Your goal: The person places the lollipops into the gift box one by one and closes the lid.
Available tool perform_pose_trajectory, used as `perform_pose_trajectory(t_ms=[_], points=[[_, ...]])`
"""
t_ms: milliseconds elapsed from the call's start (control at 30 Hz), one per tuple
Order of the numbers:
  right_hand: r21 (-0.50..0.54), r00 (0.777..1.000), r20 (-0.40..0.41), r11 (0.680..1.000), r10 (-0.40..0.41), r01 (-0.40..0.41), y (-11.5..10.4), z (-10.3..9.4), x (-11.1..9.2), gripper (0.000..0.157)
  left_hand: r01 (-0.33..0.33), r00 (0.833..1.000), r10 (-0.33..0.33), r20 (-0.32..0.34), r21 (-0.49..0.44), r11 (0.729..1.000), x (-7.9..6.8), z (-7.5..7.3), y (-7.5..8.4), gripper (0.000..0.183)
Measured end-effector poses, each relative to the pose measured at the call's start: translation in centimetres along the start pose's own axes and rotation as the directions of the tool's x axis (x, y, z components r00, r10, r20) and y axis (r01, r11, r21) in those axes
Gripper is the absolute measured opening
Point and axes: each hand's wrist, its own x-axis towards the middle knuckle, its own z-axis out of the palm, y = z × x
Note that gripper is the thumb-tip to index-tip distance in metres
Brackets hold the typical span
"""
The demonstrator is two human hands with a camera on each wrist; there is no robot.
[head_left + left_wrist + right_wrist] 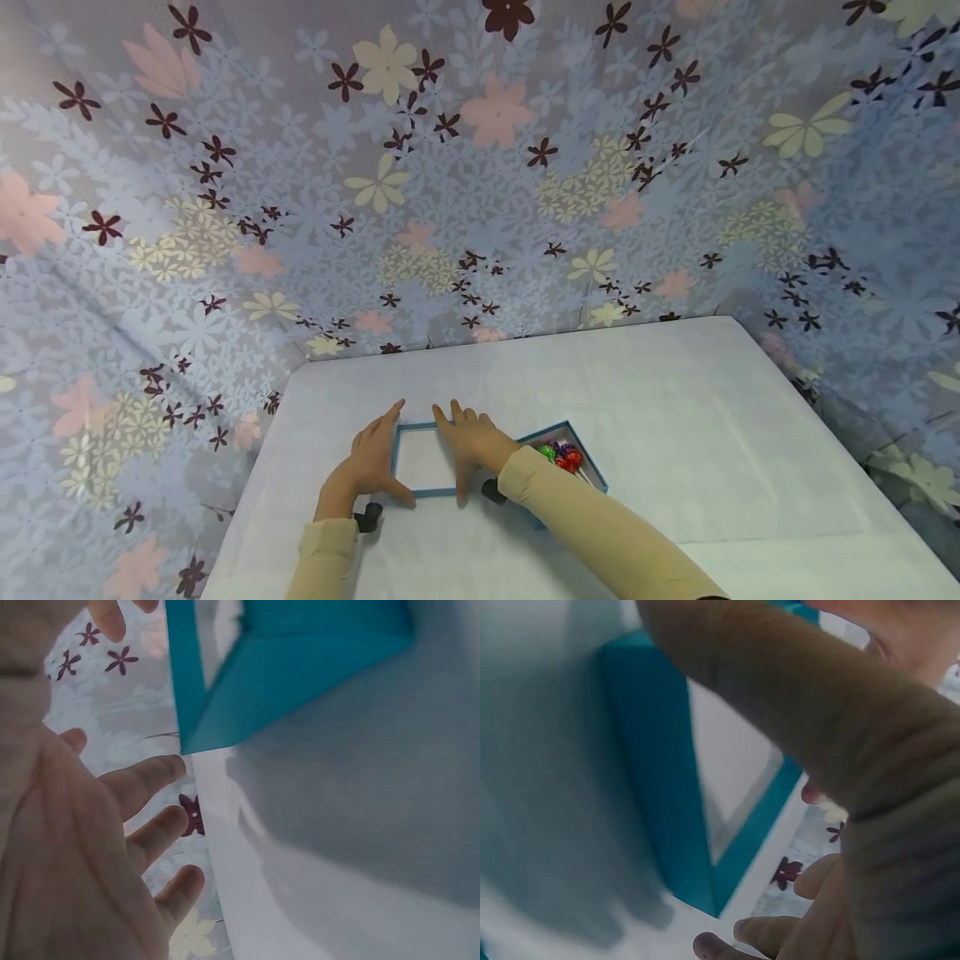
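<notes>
A shallow blue box or lid with a white inside lies on the white table between both hands. My left hand stands at its left side, fingers spread and pointing away, thumb by the near left corner. My right hand reaches over its right side, fingers extended toward the far edge and thumb at the near edge. In the left wrist view the left fingers are straight beside a blue corner. The right wrist view has the right thumb crossing over the blue side wall.
Right of the hands, a second blue box holds several wrapped lollipops, partly hidden by the right sleeve. The white table extends right to its edge. Flower-patterned cloth stands behind and at the sides.
</notes>
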Motion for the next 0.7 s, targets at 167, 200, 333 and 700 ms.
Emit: perform_pose_trajectory(t_ms=[167,200,333,700], points=[[0.018,1.0,0.011,1.0,-0.019,0.019,0.4,0.5,0.3,0.151,0.053,0.998,-0.052,0.02,-0.037,0.998,0.4,0.7,0.1,0.163],[0.013,1.0,0.007,1.0,-0.023,0.023,0.4,0.5,0.4,0.15,0.054,0.998,-0.053,0.022,-0.043,0.998,0.5,0.7,0.1,0.163],[-0.002,0.999,0.001,0.999,-0.032,0.032,0.2,0.6,0.6,0.146,0.056,0.998,-0.054,0.027,-0.058,0.997,0.5,0.8,0.2,0.158],[0.061,0.999,-0.02,0.998,-0.034,0.035,0.5,0.9,0.4,0.143,0.058,0.998,-0.057,0.018,-0.055,0.997,0.7,1.4,0.0,0.149]])
